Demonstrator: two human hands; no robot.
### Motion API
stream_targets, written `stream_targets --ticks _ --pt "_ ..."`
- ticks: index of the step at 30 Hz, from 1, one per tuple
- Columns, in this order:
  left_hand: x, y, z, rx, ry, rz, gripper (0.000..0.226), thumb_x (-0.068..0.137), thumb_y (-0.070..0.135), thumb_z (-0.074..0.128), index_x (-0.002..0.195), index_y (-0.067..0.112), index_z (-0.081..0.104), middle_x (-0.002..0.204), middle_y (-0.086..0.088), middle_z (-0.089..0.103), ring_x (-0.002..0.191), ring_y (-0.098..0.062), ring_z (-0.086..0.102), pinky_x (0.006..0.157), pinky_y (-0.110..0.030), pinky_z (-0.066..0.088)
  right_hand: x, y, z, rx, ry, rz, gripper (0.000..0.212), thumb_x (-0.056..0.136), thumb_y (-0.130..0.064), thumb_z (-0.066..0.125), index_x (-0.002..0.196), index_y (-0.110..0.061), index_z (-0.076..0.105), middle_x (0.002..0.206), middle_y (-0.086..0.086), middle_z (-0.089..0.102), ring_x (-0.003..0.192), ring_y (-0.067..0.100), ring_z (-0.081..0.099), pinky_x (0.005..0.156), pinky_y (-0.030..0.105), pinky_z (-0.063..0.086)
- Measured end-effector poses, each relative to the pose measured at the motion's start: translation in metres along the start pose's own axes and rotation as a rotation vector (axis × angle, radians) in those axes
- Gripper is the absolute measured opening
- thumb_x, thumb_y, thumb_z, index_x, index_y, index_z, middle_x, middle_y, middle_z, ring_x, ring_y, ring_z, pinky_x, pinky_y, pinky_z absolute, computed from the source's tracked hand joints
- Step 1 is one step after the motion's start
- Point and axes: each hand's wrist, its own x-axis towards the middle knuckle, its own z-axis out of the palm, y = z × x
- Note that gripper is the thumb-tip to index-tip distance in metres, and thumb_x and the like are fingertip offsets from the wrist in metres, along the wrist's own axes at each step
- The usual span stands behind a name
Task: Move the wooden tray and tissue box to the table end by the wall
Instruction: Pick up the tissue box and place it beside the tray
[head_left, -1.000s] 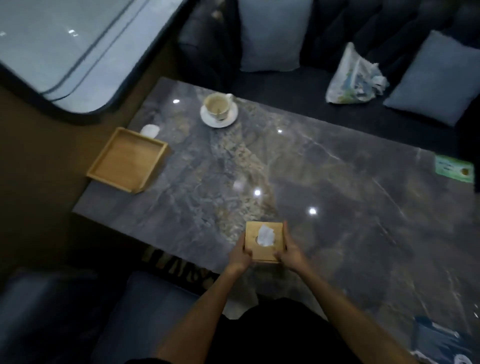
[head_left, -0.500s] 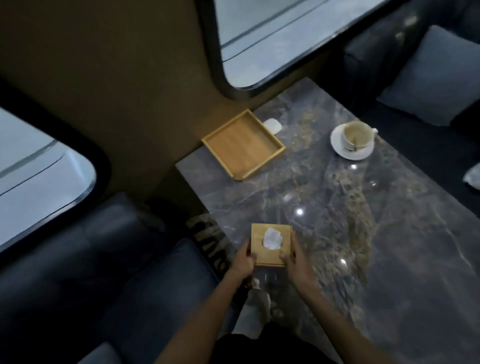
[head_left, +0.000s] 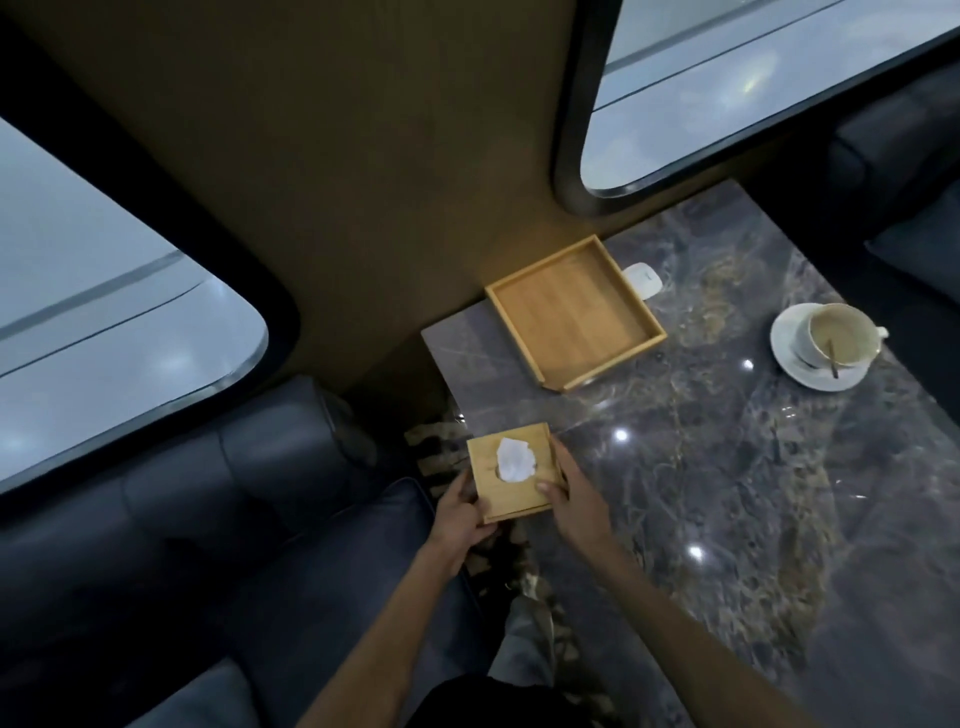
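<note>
Your left hand (head_left: 457, 514) and right hand (head_left: 574, 501) clamp the tissue box (head_left: 511, 473) at the table (head_left: 727, 467) edge. Wooden tray (head_left: 574, 312) sits by the wall (head_left: 363, 182).

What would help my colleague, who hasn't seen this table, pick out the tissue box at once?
Start at the marble table and follow its near edge toward the wall end. There the left hand and right hand grip a small wooden tissue box. Unlike the larger, open, empty wooden tray beyond it, it is closed on top with a white tissue poking out.
</note>
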Motion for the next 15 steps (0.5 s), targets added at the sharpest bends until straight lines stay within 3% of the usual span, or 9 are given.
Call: stream_targets --ticks 3,5,9,12,13,15 --pt "0.008 0.024 -0.011 -0.013 0.015 0.044 0.066 0.096 -0.011 0.034 0.151 0.026 0.028 0.132 -0.003 0.051 0.116 -0.024 0.053 0.094 -0.042 0.050 0.031 -0.026 0.013 -0.021 -0.018 -0.029 0.064 0.093 -0.026 0.056 0.150 -0.034 0.027 0.149 -0.005 0.048 0.134 0.018 0.046 0.108 0.032 0.036" --pt "0.014 0.041 -0.018 -0.044 0.015 0.088 0.065 0.095 -0.012 0.033 0.150 0.025 0.031 0.134 -0.005 0.053 0.116 -0.024 0.055 0.096 -0.042 0.049 0.054 -0.045 0.021 0.010 -0.029 -0.042 0.060 0.092 -0.025 0.058 0.148 -0.028 0.035 0.147 -0.004 0.050 0.134 0.018 0.046 0.105 0.027 0.034" --pt "0.019 0.067 -0.031 -0.116 0.007 0.164 0.056 0.098 -0.005 0.041 0.149 0.020 0.035 0.145 -0.010 0.050 0.130 -0.028 0.051 0.110 -0.045 0.043 0.076 -0.074 0.033 0.260 0.048 0.056 0.052 0.087 -0.021 0.068 0.136 -0.015 0.050 0.134 0.008 0.058 0.122 0.022 0.056 0.105 0.042 0.047" --pt "0.021 0.070 -0.036 -0.137 0.003 0.160 0.055 0.099 -0.001 0.044 0.149 0.017 0.032 0.147 -0.012 0.048 0.131 -0.028 0.050 0.112 -0.046 0.041 0.072 -0.073 0.046 0.531 0.221 0.175 0.049 0.085 -0.016 0.071 0.129 -0.021 0.050 0.127 0.004 0.057 0.098 -0.003 0.060 0.082 0.011 0.052" --pt "0.023 0.069 -0.038 -0.140 0.009 0.160 0.056 0.099 -0.002 0.044 0.150 0.016 0.030 0.148 -0.012 0.046 0.132 -0.028 0.049 0.113 -0.046 0.041 0.068 -0.070 0.052 0.711 0.236 0.277 0.053 0.086 -0.014 0.069 0.133 -0.020 0.047 0.130 0.005 0.055 0.097 -0.002 0.061 0.078 0.012 0.055" --pt "0.026 0.069 -0.038 -0.143 0.022 0.163 0.059 0.098 -0.004 0.045 0.151 0.015 0.028 0.149 -0.012 0.045 0.133 -0.030 0.048 0.114 -0.050 0.040 0.064 -0.065 0.061 1.003 0.128 0.528 0.049 0.090 -0.018 0.065 0.135 -0.019 0.045 0.131 0.011 0.057 0.109 0.023 0.064 0.088 0.037 0.059"
